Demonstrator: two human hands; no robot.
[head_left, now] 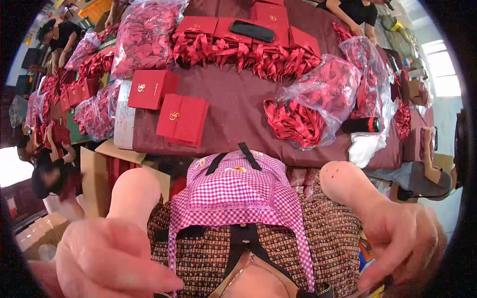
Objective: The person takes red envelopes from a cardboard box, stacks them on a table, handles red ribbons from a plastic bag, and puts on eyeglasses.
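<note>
Both of my hands are raised close to the camera, large and a little blurred. My left hand (109,253) is at the lower left, with bent fingers parted and one stretched toward the middle; nothing shows in it. My right hand (410,238) is at the lower right, its fingers loosely bent downward and apart, some tips cut off by the frame. Between my arms is a pink checked apron (233,186) over a brown patterned garment. On the table (226,109) beyond lie two stacks of red gift bags or folders (149,89) (183,119) with gold marks, apart from my hands.
Farther back are red bags with ribbon handles (248,52), a black phone (252,31) and a plastic sack of ribbons (146,39). At right, red ribbons (295,124) spill from clear plastic beside a black can-shaped object (361,124). Cardboard boxes (94,174) stand left; several people work around.
</note>
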